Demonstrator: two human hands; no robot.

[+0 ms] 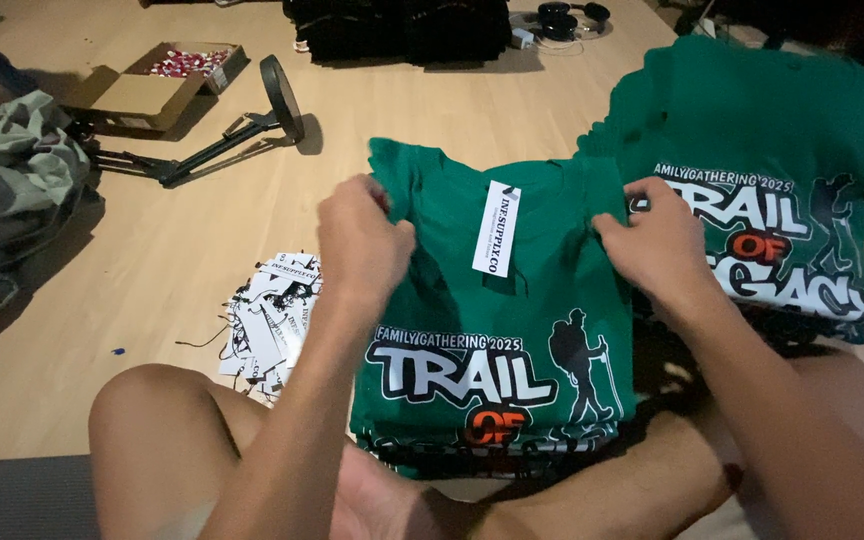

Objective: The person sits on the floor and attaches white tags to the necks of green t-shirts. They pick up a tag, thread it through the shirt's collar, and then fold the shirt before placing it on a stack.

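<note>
A green T-shirt (492, 300) with a white and orange print and a black hiker figure lies folded on my lap. A white hang tag (497, 228) sits at its collar. My left hand (360, 240) grips the shirt's left shoulder area. My right hand (657, 240) grips the right shoulder area. More green shirts seem stacked beneath it near my legs. To the right rests a pile of the same green printed shirts (782, 170), touching my right hand's side.
A heap of white hang tags (272, 315) lies on the wooden floor left of my knee. Farther back are an open cardboard box (167, 80) with small red and white pieces, a black folding stand (222, 135), grey-green cloth (2, 190) and dark folded clothes (402, 28).
</note>
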